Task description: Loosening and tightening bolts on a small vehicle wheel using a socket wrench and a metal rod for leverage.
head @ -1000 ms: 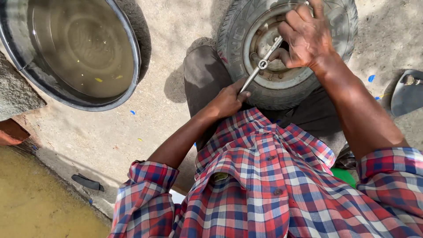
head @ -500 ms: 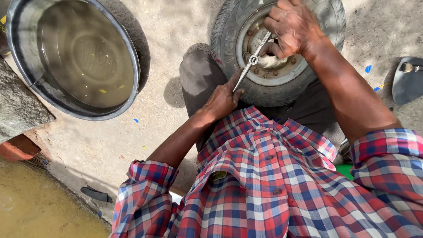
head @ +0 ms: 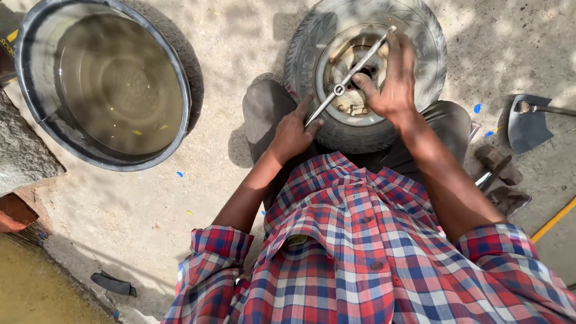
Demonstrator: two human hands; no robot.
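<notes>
1. your left hand grips the near end of the cross wrench, closed round the bar for leverage.
2. your right hand lies half open over the far arm, fingers spread, steadying it.
3. the wheel lies flat between your knees, so the wrench stands over its hub.
4. the water basin sits well apart, left.

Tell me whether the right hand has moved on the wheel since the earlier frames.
Yes. The right hand has slid from the tyre's upper right edge toward the rim centre.
</notes>
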